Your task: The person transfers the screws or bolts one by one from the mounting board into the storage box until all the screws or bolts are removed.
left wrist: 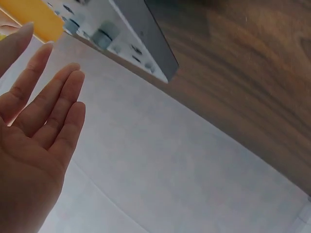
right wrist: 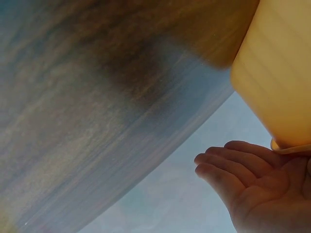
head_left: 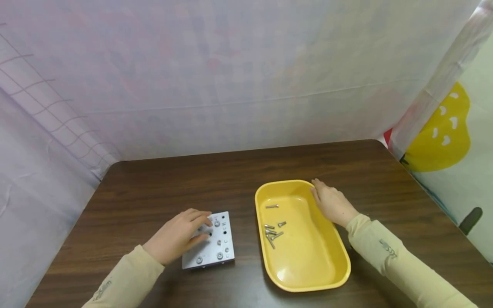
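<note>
A silver metal plate [head_left: 214, 249] with several bolts and holes in its top lies left of the middle of the table. Over its left part hovers my left hand [head_left: 178, 234], fingers spread and loosely bent, with nothing held. In the left wrist view the left hand's fingers [left wrist: 58, 97] are apart from the plate [left wrist: 138, 41]. My right hand [head_left: 332, 203] rests at the far right rim of a yellow tray [head_left: 308, 280], thumb on the inner side. Its fingers [right wrist: 238, 160] extend nearly straight outside the rim. Several small socket-head screws [head_left: 271, 232] lie on the tray's left side.
The dark wood-grain table [head_left: 173, 179] has its far edge against a pale fabric curtain [head_left: 231, 77]. A bare strip of tabletop separates the plate from the tray. At the right hangs cloth with a yellow fruit print [head_left: 443, 132].
</note>
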Demonstrator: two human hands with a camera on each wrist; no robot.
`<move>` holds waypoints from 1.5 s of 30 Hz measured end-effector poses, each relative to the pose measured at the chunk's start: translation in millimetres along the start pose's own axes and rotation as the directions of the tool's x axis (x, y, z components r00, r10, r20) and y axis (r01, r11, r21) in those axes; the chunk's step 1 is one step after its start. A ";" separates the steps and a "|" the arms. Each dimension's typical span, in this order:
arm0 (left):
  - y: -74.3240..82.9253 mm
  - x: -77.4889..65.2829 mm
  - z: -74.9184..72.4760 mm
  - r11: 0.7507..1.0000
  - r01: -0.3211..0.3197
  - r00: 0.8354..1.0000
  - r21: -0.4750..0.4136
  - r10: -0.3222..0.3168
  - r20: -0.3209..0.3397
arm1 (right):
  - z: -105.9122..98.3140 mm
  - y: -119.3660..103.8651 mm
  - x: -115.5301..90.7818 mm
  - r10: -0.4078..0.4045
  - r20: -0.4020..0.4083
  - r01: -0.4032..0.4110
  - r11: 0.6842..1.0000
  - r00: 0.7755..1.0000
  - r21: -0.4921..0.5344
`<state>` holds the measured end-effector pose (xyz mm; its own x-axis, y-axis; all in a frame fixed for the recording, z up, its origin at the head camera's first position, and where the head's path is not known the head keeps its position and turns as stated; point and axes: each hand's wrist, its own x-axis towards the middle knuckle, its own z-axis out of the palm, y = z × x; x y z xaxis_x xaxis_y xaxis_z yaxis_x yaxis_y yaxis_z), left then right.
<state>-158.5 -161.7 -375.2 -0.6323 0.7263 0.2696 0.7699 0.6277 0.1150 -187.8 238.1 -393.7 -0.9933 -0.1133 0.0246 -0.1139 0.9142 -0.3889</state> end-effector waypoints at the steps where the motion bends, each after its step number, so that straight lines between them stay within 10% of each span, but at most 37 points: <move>1: 1.0 -0.1 1.2 1.000 -0.005 1.000 -0.001 0.005 -0.003 | -0.3 0.0 -0.1 0.002 0.001 -0.002 1.000 1.000 0.002; 45: 14.0 6.3 24.8 0.986 -0.136 0.991 0.100 0.137 0.000 | 0.2 -0.2 -2.7 0.002 -0.008 -0.002 1.000 1.000 0.007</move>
<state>-153.9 -141.4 -395.6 -0.5211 0.8053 0.2828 0.8364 0.5478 -0.0185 -185.1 238.1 -393.9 -0.9936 -0.1087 0.0314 -0.1122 0.9116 -0.3954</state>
